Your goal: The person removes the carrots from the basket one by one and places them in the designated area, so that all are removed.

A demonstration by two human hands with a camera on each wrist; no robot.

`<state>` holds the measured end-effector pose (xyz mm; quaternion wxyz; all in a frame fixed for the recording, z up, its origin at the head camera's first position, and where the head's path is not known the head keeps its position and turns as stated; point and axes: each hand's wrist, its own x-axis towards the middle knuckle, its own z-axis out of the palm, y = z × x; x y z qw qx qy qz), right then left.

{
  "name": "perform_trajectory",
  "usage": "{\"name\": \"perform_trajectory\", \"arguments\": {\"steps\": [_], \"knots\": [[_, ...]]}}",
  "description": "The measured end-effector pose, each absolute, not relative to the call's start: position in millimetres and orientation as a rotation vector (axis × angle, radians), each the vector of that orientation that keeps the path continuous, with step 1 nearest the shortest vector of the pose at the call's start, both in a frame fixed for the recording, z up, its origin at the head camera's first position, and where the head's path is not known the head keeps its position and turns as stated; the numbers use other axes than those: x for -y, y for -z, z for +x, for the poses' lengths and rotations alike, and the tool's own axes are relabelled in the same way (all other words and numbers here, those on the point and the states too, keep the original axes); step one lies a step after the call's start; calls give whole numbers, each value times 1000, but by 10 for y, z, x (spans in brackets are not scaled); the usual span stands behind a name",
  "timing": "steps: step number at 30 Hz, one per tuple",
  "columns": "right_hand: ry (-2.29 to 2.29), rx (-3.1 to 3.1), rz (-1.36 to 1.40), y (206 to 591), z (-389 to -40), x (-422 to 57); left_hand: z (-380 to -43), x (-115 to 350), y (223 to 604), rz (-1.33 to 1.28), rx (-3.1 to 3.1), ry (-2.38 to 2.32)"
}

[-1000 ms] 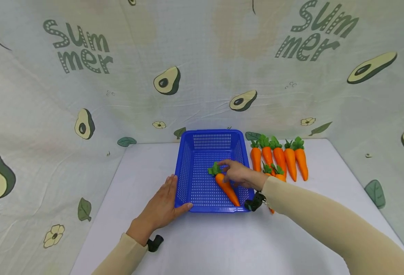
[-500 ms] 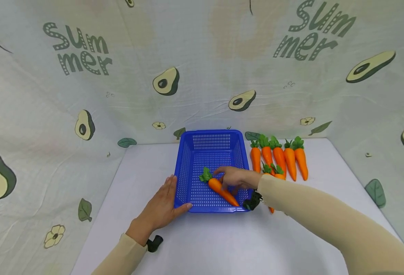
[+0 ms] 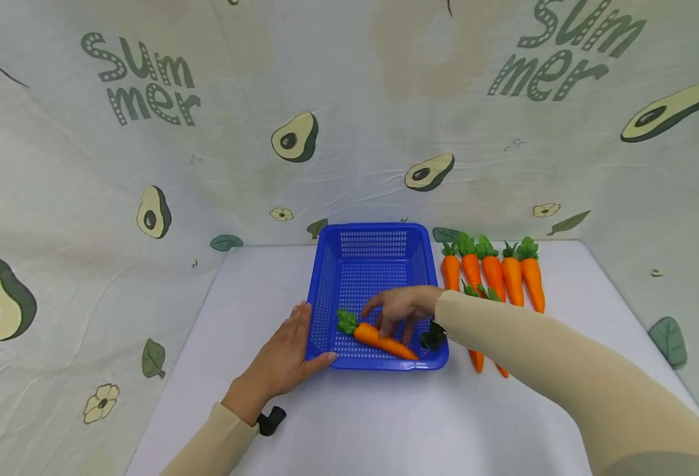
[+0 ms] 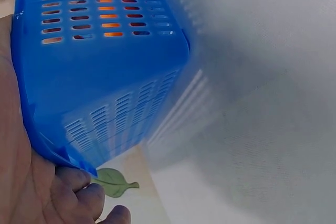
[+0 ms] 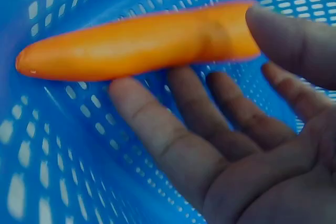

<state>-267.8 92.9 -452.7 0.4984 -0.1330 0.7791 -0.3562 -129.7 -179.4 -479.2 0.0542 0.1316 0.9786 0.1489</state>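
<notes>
A carrot with a green leafy top lies slanted at the front of the blue plastic basket, its tip toward the front right corner. My right hand reaches down into the basket over the carrot. In the right wrist view its spread fingers lie along one side of the carrot, fingertips right at its edge, and the thumb overlaps one end. My left hand rests against the basket's front left corner, fingers fairly straight along the left side and thumb at the front rim.
Several more carrots lie in rows on the white table right of the basket, some partly hidden by the right forearm. A printed cloth with avocados hangs behind and beside the table.
The carrot in the basket has turned, its leafy top swinging left and toward the front. My right hand has moved slightly lower with it. The left hand stays at the basket corner.
</notes>
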Motion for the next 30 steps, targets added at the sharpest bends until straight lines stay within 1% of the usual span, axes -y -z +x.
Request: {"name": "perform_trajectory", "arguments": {"steps": [8, 20, 30], "knots": [[802, -1760, -454, 4635, -2683, -844, -1302, 1768, 4774, 417, -2972, -461], [714, -1731, -564, 4681, -2628, -785, -1316, 1798, 4779, 411, -2951, -442], [808, -1723, -557, 4656, -2632, -783, -1310, 1796, 4775, 396, -2944, -456]]}}
